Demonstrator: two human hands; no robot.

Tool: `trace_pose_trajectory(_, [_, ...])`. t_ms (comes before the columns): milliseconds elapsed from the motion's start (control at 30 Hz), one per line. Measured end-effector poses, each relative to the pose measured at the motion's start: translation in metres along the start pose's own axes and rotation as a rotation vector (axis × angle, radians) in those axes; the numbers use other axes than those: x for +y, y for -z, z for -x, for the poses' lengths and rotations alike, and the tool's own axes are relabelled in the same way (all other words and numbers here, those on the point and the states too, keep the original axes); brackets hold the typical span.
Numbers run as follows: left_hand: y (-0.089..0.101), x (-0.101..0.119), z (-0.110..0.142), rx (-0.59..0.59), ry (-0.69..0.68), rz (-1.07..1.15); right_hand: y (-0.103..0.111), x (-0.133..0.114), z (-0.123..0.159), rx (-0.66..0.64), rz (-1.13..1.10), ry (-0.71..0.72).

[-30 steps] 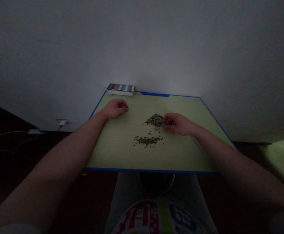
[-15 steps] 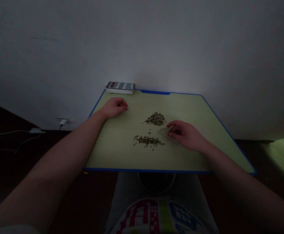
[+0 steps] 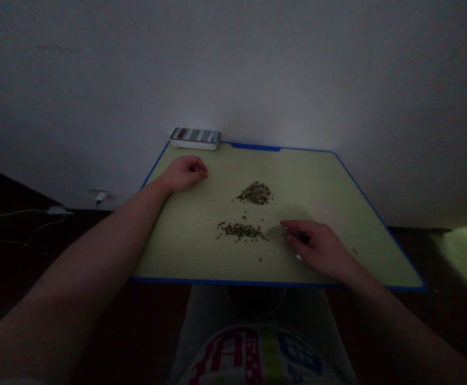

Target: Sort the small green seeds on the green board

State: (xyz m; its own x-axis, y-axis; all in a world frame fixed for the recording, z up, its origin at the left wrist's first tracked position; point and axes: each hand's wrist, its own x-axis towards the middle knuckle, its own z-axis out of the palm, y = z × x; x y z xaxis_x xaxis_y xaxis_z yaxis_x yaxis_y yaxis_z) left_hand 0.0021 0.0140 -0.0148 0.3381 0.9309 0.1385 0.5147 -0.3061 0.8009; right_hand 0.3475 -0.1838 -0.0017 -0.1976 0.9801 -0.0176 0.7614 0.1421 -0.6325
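Two heaps of small dark seeds or beans lie on the pale board: a rounded far heap (image 3: 256,192) with lighter bits among it, and a flatter near heap (image 3: 241,230). Between the thumb and fingers of my right hand (image 3: 317,245) is a clear, ridged, curved piece (image 3: 276,235), perhaps a transparent dish or lid. Its left edge meets the right end of the near heap. My left hand (image 3: 185,174) rests at the board's left side, loosely closed, thumb near the forefinger. I see nothing in it, though the palm side is dark.
The blue-edged tabletop (image 3: 201,262) stands against a wall. A phone (image 3: 197,135) lies on a white box at its back left corner. Pale grains (image 3: 326,212) are spread at the right. Below the front edge, a dark round container (image 3: 256,300) sits between my legs.
My right hand has moved nearer to me with the clear piece, down to the right end of the near heap. A few seeds have shifted. The left hand stays at its place.
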Motion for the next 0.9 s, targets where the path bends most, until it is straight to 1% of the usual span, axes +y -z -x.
trace_pose_trajectory(100, [0.000,-0.001,-0.001,0.007,-0.021,-0.008,-0.001,-0.003,-0.002,-0.014,0.001,0.016])
trace_pose_trajectory(333, [0.000,0.000,0.000,-0.002,-0.008,0.034,-0.005,-0.008,-0.003,-0.039,0.003,0.054])
trace_pose_trajectory(467, [-0.001,0.000,0.000,0.000,0.007,0.029,-0.007,-0.015,-0.005,-0.058,0.045,0.067])
trace_pose_trajectory(667, [-0.001,-0.004,-0.002,0.000,-0.010,0.024,-0.013,-0.025,-0.012,-0.060,0.095,0.133])
trace_pose_trajectory(900, [-0.001,0.000,-0.001,0.001,0.026,0.035,-0.021,-0.035,-0.021,-0.065,0.135,0.145])
